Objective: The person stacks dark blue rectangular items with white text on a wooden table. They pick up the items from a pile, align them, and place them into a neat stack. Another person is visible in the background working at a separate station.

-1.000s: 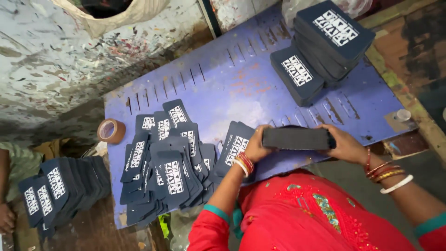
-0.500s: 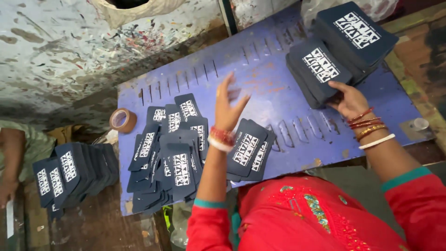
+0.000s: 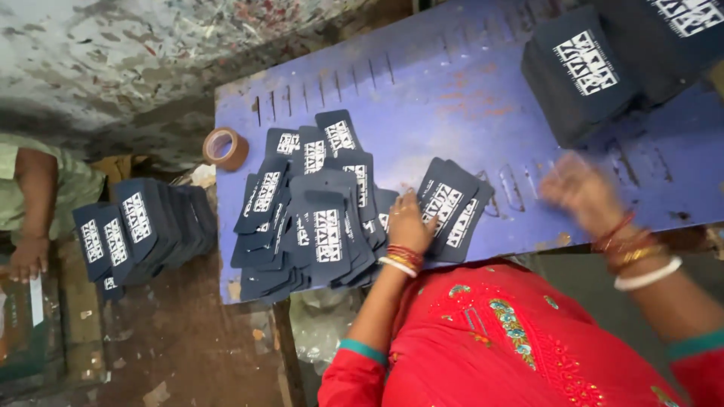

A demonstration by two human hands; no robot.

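My left hand (image 3: 408, 223) lies flat on the purple-blue table (image 3: 467, 98), fingertips touching dark navy cards with white printed patches. It sits between a wide fanned heap of those cards (image 3: 317, 218) and a small overlapping bunch (image 3: 455, 203). Blurred by motion, my right hand (image 3: 579, 193) hovers over the table right of the small bunch and holds nothing. Two thick stacks of the same cards (image 3: 581, 71) stand at the table's far right.
A brown tape roll (image 3: 225, 148) sits at the table's left edge. Left of the table, another person's hand (image 3: 29, 258) rests near a leaning row of cards (image 3: 143, 226) on a dirty surface. A paint-spattered wall lies beyond.
My right hand set a bundle of cards on the far-right stacks and has pulled back toward me, empty. My left hand dropped from the air onto the cards.
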